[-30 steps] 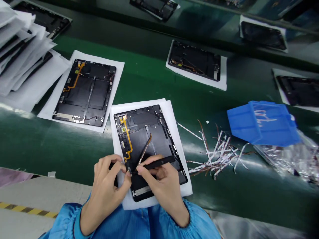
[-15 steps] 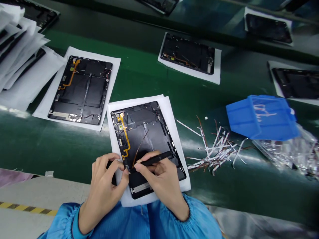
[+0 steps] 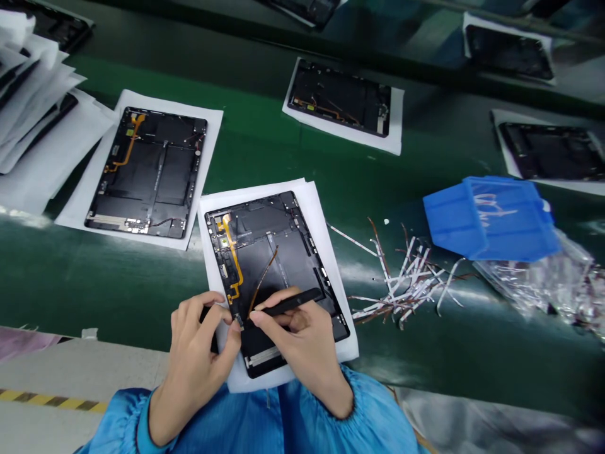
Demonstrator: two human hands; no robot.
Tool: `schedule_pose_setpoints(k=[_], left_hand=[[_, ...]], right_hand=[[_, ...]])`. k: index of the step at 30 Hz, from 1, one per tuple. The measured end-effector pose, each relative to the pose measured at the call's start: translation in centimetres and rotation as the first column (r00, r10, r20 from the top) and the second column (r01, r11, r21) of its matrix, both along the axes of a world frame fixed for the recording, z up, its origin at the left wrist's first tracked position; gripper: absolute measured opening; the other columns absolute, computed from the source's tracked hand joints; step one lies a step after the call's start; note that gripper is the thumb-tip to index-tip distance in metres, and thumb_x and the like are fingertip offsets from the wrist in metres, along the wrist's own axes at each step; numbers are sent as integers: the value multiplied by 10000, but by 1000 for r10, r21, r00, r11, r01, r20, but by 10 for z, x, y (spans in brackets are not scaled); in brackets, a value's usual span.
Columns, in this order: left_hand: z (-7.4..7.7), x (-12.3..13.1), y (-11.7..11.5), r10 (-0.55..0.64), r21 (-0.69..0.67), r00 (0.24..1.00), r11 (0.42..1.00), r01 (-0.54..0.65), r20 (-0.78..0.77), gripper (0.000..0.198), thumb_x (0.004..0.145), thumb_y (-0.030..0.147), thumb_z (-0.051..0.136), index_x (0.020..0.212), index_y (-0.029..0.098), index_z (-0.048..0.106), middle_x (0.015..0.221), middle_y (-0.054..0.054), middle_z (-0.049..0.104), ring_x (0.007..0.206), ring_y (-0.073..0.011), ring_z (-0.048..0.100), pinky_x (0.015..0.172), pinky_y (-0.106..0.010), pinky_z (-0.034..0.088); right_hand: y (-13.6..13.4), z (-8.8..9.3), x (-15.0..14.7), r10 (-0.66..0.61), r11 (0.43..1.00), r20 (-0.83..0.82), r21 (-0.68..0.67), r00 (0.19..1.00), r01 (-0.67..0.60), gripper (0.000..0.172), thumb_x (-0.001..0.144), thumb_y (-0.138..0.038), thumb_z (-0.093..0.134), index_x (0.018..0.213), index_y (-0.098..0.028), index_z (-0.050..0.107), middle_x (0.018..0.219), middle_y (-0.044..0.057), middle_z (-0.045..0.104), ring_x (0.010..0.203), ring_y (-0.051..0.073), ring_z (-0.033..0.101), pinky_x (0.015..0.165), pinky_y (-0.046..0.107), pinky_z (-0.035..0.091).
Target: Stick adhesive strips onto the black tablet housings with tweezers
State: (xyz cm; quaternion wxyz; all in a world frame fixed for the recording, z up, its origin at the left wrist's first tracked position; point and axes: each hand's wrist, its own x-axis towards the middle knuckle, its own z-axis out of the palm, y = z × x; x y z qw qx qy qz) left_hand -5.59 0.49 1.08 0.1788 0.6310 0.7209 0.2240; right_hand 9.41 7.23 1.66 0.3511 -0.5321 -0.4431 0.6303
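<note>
An opened black tablet chassis (image 3: 283, 252) lies on a white foam sheet (image 3: 321, 214) in front of me, with an orange flex cable (image 3: 231, 258) along its left side. My right hand (image 3: 302, 347) grips a black tool (image 3: 290, 302) like a pen, its tip at the chassis's lower left. A thin brown ribbon strip (image 3: 263, 277) rises from that spot. My left hand (image 3: 198, 353) is curled, with fingertips pinched at the chassis's lower left edge beside the tool tip. Both sleeves are blue.
A second opened tablet (image 3: 146, 170) on foam lies to the left, with stacked foam sheets (image 3: 33, 107) beyond it. More tablets (image 3: 340, 98) sit further up the green belt (image 3: 118, 284). Right of me are peeled strips (image 3: 406, 284), a blue bin (image 3: 491, 217) and a clear bag (image 3: 553, 284).
The view has shifted slightly, with everything sliding left and up. The brown ribbon strip has bent lower over the chassis. Both hands stay at the lower left corner.
</note>
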Motion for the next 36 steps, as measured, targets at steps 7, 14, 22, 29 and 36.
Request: schedule_pose_setpoints(k=[7,14,22,29,36], left_hand=[[-3,1,-2,-20,-10,1000,1000,20,15,112,951,164,480,887,200,563,1125,-103,563,1039,-258,501,861,-409,368],[-5,4,-3,-29,-1,999,1000,29,-43,68,948,175,494,889,200,518,1143,-111,546,1031,-262,480,848,-400,365],[-8,-1,-6,-67,13,997,998,67,-35,49,940,170,509,915,207,530,1155,-100,540,1031,-258,481,843,-387,348],[-6,0,-5,-46,-4,998,999,46,30,88,966,153,470,937,203,536,1179,-97,527,1052,-253,477,854,-391,339],[-9,0,-6,-53,30,998,998,52,29,84,966,149,474,944,197,539,1176,-94,534,1048,-248,482,850,-384,337]], right_hand=[[1,1,0,-26,999,-3,-39,1000,26,162,706,-234,813,782,-199,674,751,-2,728,686,164,738,623,224,630],[1,3,-1,-38,999,-36,-32,999,36,151,705,-190,816,768,-201,679,742,-16,731,687,149,743,637,194,626],[-2,-1,-1,-35,999,-18,7,999,35,143,732,-183,812,794,-216,688,774,-23,730,717,136,743,659,175,622],[-2,0,1,-35,997,24,67,999,33,141,744,-172,797,803,-207,674,762,-21,716,705,128,734,635,166,618],[-3,-1,1,-15,998,27,59,1000,14,127,747,-162,792,782,-203,678,736,-24,714,683,124,733,627,157,612]])
